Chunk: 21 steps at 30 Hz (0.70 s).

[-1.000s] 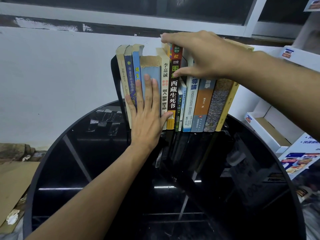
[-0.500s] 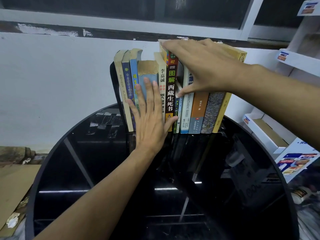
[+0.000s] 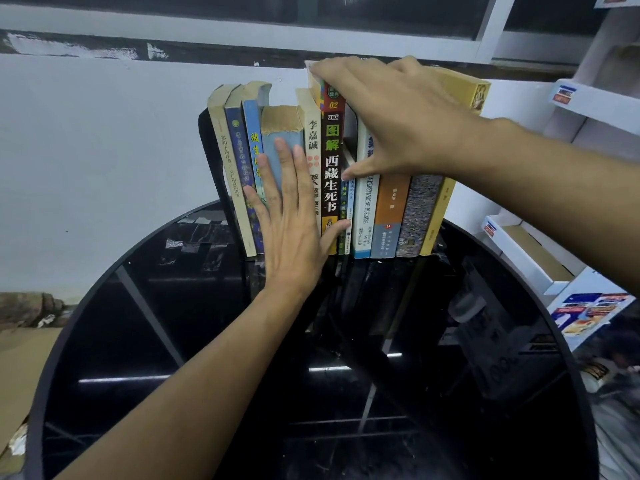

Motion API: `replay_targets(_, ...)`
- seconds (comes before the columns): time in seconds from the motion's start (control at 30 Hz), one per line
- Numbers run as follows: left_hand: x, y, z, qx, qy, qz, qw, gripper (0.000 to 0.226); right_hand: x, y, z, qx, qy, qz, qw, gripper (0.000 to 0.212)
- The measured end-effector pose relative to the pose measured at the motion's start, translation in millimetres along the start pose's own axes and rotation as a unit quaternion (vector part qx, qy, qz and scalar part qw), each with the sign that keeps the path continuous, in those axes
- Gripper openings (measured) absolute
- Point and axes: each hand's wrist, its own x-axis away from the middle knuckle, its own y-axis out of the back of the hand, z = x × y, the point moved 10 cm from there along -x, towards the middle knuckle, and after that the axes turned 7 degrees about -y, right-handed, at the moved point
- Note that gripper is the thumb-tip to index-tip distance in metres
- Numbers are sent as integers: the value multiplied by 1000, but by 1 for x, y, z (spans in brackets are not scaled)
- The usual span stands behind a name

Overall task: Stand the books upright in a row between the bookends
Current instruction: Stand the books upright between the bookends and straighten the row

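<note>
Twelve books (image 3: 389, 216) can be counted by their spines, standing in one row at the far edge of the round black table (image 3: 433, 393), close to the white wall (image 3: 86, 150). One black bookend (image 3: 207, 143) shows at the left end of the row, touching the beige book (image 3: 230, 188). Whether a second one stands at the right end beyond the yellow book (image 3: 438, 216) cannot be told. The books at both ends tilt outward a little at the top, and the two thin books (image 3: 346, 209) in the middle are shorter than their neighbours. Two hands are on the row. The left hand (image 3: 294, 230) lies flat with straight fingers pressed against the spines of the pale blue book (image 3: 280, 129) and those beside it, gripping nothing. The right hand (image 3: 398, 116) is spread over the tops and upper spines of the right-hand books, its fingers reaching the tall dark red book (image 3: 330, 168) and its thumb pointing down at the thin ones; it too grips nothing. The near half of the table is bare glossy surface in front of the row. White cardboard boxes (image 3: 530, 251) stand off the table's right edge.
</note>
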Motion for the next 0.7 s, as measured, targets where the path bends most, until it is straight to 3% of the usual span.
replay_targets(0.4, 0, -1, 0, -2, 4, 4, 1000, 119, 0, 3, -2, -16, 11, 32, 999, 122)
replay_targets(0.7, -1, 4, -34, 63, -32, 8, 997, 114, 1, 7, -37, -88, -14, 104, 991, 101)
